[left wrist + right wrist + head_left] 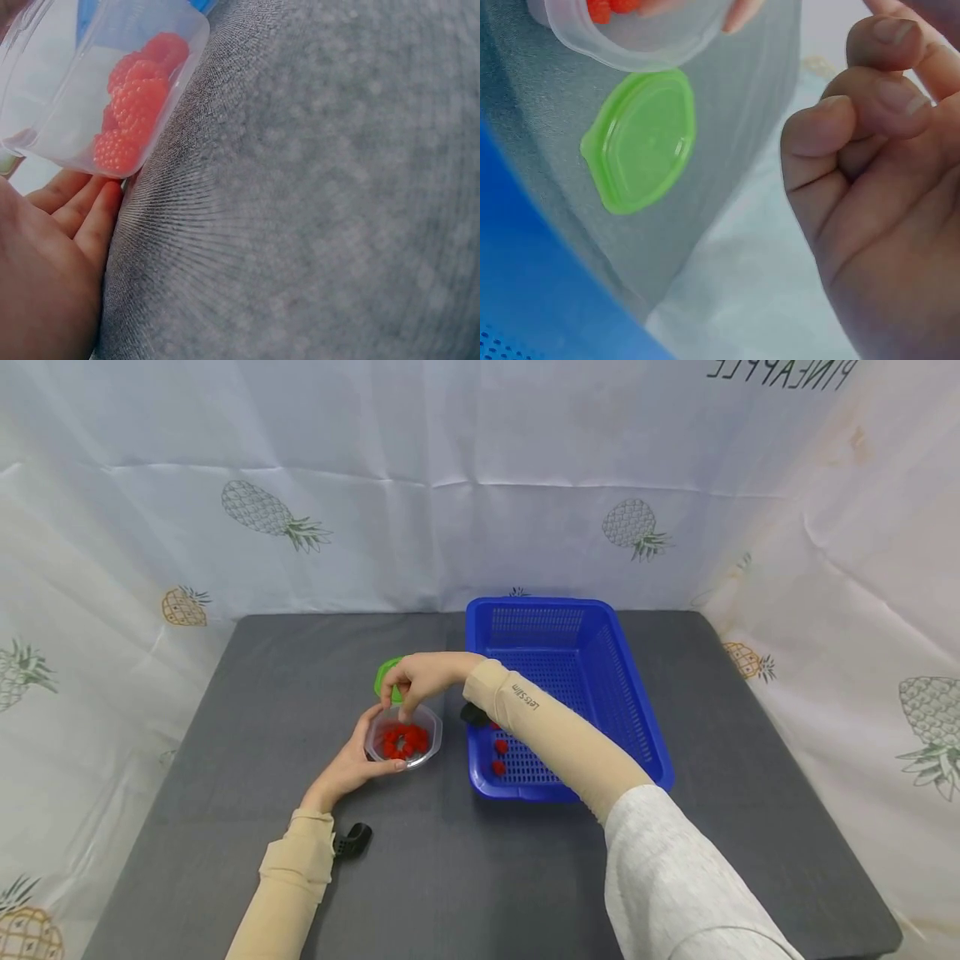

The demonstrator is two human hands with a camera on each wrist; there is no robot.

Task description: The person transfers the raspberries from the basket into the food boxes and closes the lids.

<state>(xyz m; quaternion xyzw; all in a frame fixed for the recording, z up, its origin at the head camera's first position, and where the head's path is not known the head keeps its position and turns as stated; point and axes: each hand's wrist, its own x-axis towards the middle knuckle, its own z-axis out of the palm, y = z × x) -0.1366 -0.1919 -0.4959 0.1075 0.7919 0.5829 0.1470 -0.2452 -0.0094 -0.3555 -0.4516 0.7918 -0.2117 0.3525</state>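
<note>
A clear plastic container with several raspberries inside stands on the dark table, left of the blue basket. My left hand holds it from the left, thumb along the near side and fingers on the far side. In the left wrist view, fingers touch the container wall below the raspberries. My right hand hangs over the container's far rim, thumb and index finger pointing down and apart; no berry shows between them. Its other fingers are curled toward the palm in the right wrist view.
A green lid lies on the table just beyond the container. On the right stands a blue basket with a few raspberries at its left side; my right forearm crosses over it. Pineapple-printed cloth hangs behind.
</note>
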